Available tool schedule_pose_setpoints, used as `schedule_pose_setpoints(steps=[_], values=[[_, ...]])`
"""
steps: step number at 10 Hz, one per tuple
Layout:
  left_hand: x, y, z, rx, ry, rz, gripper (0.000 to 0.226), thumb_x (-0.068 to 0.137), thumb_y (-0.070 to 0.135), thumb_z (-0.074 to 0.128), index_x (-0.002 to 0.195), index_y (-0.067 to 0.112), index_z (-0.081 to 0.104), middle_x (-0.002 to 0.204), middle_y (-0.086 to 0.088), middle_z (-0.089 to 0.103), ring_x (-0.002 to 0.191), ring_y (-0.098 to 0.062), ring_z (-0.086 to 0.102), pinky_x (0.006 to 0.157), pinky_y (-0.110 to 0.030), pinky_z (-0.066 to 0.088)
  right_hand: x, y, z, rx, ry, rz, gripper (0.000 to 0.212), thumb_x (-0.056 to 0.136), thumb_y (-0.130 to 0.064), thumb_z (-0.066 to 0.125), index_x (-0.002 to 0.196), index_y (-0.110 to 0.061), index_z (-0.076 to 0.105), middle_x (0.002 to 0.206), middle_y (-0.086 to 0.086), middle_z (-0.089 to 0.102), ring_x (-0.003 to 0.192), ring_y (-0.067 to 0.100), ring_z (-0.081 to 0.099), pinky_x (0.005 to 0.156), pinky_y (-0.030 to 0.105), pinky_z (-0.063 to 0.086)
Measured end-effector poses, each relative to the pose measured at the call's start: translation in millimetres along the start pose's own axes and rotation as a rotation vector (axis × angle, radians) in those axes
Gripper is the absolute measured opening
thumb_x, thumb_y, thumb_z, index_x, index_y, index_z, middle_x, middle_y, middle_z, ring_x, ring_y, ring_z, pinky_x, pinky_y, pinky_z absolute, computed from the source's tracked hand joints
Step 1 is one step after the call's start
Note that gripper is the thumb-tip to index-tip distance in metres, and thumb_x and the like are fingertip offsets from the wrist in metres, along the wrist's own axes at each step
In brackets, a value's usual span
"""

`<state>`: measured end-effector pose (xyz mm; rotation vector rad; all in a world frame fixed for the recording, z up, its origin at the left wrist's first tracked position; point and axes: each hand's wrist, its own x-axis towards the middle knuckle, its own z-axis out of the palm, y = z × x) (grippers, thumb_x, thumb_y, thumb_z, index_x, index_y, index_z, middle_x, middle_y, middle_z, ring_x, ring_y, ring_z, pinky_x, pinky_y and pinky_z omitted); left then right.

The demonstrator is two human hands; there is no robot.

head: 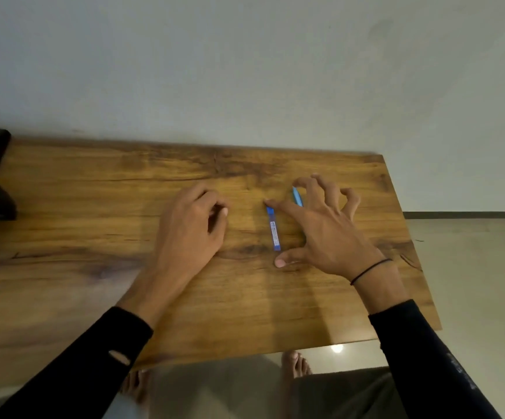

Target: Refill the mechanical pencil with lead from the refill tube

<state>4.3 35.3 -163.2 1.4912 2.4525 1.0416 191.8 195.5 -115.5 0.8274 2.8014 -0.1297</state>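
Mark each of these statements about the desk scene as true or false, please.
1. The refill tube lies flat on the wooden table. True.
2. The left hand holds the tube. False: it rests loosely curled on the table, apart from the tube and holding nothing.
3. The right hand is spread over the table, right of the tube. True.
4. The light blue pencil stands upright in a cup. False: it lies under the right hand's fingers, and no cup is visible.
5. A thin black band is on the right wrist. True.
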Motion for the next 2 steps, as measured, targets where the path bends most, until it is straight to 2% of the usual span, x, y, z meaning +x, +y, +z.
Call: schedule_pose_setpoints(steps=[1,2], values=[[-13.0,3.4,1.8,0.074,0.003,0.013,0.019,0.104,0.018,0.063,0.118,0.013,0.076,0.119,-0.004,0.068,0.103,-0.019,0.068,0.077,-0.034,0.061,-3.2,-7.5,-5.8,-0.031,0.003,0.002,0.108,0.057,-0.084,0.080,0.152,-0.052,0.038,0.164,0.008,0.025,0.162,0.040,0.000,0.117,0.074,0.011],[-18.6,15.5,-8.4,0.149,-0.142,-0.055,0.032,0.108,0.022,0.057,0.136,0.013,0.068,0.137,-0.007,0.061,0.120,-0.022,0.064,0.079,-0.035,0.063,4.0,-19.6,-25.1,-0.036,-0.131,0.051,0.116,0.056,-0.078,0.085,0.156,-0.045,0.036,0.168,0.014,0.022,0.163,0.041,0.002,0.116,0.077,0.012]])
